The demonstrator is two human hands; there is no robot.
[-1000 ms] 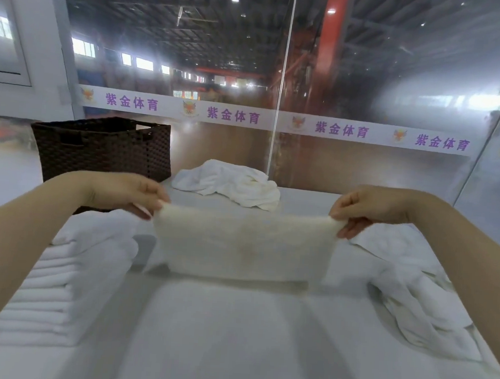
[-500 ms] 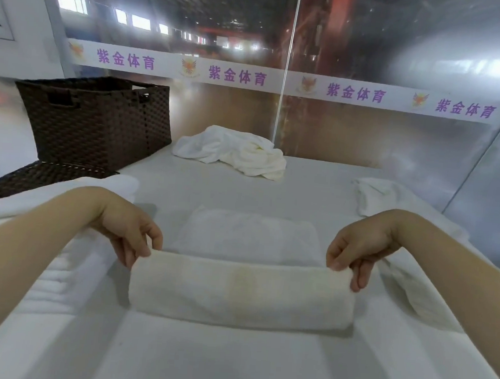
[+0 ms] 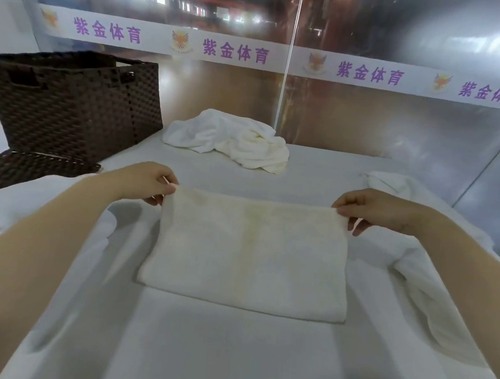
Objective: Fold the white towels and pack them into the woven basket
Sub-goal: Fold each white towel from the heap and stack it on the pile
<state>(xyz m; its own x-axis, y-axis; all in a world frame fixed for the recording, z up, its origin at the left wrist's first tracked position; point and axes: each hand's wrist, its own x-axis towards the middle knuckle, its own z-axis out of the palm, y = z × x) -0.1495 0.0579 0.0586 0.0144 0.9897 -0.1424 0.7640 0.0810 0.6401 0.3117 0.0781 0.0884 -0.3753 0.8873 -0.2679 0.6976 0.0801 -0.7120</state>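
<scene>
Counted — one folded towel [image 3: 247, 257] at centre, two crumpled towel heaps: far [image 3: 231, 139] and right [image 3: 415, 260]. One woven basket [image 3: 71, 103], one lid [image 3: 28, 168], two hands — left [image 3: 147, 182], right [image 3: 368, 208].

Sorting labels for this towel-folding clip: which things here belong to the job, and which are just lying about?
Job: folded towel, pinched by left hand and right hand; crumpled towels; woven basket.
Lying about: basket lid; banner.
</scene>
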